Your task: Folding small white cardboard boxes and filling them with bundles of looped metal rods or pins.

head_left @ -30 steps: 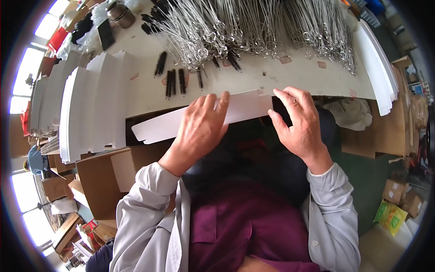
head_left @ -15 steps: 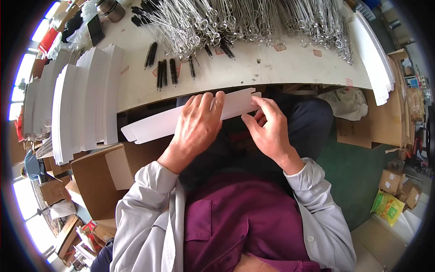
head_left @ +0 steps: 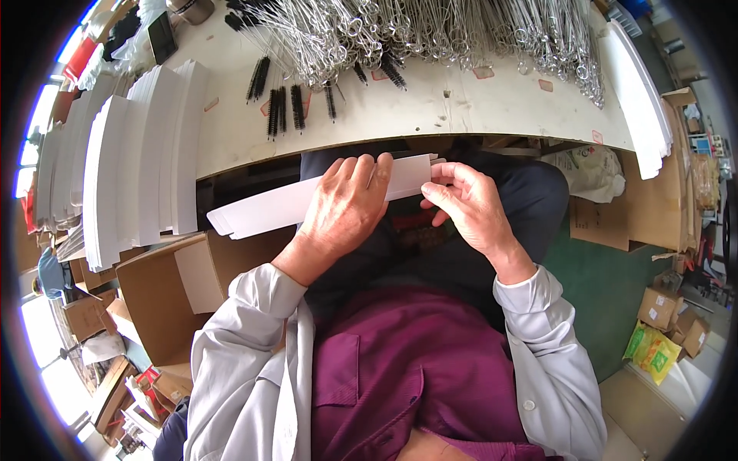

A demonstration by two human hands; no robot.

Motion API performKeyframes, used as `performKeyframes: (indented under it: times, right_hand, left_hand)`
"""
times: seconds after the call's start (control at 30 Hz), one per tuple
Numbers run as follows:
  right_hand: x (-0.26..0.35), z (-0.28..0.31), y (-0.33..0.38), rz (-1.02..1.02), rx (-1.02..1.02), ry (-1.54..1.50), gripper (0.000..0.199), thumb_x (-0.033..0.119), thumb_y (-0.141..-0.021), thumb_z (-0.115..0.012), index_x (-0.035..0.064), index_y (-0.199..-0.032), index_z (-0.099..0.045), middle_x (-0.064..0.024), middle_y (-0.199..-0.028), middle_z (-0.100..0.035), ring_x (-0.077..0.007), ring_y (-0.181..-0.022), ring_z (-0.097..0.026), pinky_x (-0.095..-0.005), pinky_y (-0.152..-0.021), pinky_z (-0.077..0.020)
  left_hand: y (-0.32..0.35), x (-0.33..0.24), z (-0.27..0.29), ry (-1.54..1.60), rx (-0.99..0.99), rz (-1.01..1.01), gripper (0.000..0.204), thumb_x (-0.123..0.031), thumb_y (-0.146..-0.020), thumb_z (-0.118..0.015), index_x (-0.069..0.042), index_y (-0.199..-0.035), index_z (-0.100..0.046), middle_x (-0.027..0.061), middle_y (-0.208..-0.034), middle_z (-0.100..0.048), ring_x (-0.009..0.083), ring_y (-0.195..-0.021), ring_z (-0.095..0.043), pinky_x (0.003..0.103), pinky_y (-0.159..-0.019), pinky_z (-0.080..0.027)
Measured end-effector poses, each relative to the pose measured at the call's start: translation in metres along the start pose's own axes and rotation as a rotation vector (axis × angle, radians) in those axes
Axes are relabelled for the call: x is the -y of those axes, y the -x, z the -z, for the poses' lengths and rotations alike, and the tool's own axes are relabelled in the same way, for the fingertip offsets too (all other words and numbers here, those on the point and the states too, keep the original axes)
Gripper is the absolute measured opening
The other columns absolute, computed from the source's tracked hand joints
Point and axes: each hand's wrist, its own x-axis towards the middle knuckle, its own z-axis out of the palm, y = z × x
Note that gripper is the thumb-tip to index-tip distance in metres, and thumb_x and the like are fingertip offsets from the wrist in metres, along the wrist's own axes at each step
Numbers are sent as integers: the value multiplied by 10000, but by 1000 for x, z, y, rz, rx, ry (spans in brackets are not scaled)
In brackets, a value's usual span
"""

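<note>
A long, narrow white paper box (head_left: 277,206) lies aslant over my lap, just off the table's near edge, its right end higher than its left. My left hand (head_left: 346,203) is closed over its middle, fingers across the top. At the right end, my right hand (head_left: 467,201) pinches the end flaps between thumb and fingers; part of that end is hidden behind the fingers. Flaps also stick out at the left end. Beyond the box, several black bristle brushes (head_left: 297,107) lie on the table (head_left: 369,123).
A big heap of wire-handled brushes with looped ends (head_left: 430,38) covers the table's far side. Stacks of flat white boxes (head_left: 142,161) stand at left, another stack (head_left: 642,107) at right. An open cardboard carton (head_left: 161,300) sits left of my lap; a white sack (head_left: 592,170) lies under the table.
My right hand has shifted slightly right and its thumb has come in toward the fingers at the box end. My left hand keeps its hold, with the box barely moved.
</note>
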Motion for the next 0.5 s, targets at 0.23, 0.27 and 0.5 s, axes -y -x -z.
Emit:
performKeyframes:
  times: [0.23, 0.27, 0.5]
  right_hand:
    - [13, 10, -1, -172, 108, -162, 376, 211, -1018, -674, -88, -1229, -587, -152, -1029, -710, -125, -573, -665, -234, -455, -534]
    - [13, 12, -2, -194, 116, -197, 360, 219, -1017, -674, -69, -1218, -597, -124, -985, -695, -119, -552, -652, -237, -443, -516]
    - [17, 23, -3, -349, 148, -377, 399, 235, -1018, -674, -67, -1267, -597, -139, -1015, -680, -106, -519, -621, -244, -414, -479]
  left_hand:
    - [-3, 4, 3, -3, -40, -48, 726, -125, -647, -857, 3, -1311, -593, 128, -1093, -638, 298, -948, -678, 397, -862, -567]
    - [-4, 4, 4, -1, -39, -48, 726, -125, -647, -857, 3, -1311, -593, 128, -1093, -638, 298, -948, -678, 397, -862, -567]
    - [-6, 1, 6, 18, -32, -73, 685, -136, -684, -843, 10, -1306, -596, 121, -1097, -658, 291, -950, -687, 394, -846, -571]
